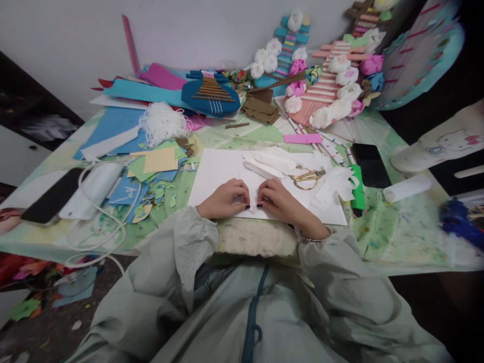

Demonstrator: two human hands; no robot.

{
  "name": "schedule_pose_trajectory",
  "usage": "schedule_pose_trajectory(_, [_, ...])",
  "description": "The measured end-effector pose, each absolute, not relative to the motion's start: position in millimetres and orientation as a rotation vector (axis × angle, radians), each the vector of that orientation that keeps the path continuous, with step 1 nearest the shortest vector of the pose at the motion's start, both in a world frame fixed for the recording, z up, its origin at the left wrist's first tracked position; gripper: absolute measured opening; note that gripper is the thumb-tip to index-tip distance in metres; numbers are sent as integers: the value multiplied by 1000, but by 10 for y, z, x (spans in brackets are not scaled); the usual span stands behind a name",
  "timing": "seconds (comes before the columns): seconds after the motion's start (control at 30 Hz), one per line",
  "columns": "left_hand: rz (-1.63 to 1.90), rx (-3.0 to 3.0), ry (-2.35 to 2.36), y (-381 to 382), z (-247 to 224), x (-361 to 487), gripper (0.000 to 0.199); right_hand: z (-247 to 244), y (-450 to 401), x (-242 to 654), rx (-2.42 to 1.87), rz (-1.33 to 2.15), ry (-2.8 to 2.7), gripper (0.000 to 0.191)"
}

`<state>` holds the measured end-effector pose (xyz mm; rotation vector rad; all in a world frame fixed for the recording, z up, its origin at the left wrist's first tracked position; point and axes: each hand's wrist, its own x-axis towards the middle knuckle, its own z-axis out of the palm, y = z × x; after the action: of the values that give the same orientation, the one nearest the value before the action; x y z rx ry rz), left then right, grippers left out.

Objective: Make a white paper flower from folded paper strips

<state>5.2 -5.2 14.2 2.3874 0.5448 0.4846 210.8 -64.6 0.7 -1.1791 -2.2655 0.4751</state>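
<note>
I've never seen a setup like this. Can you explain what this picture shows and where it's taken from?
There is no robot here: it's a person's two bare hands, seen by a camera worn on the head, looking forward and down. This single picture is that view.

The left hand and right hand meet over a large white sheet. Their fingertips are at a small white piece; it's too small to tell how firm each grip is.

On the green-patterned table covering are also gold-handled scissors, a heap of white string and a black phone at the right.
</note>
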Motion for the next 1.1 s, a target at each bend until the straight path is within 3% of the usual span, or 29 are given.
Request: schedule_pose_trajectory(1.1, [479,2407,526,-73,139,51,6,17,-645,2106,-1169,508,-2237,2])
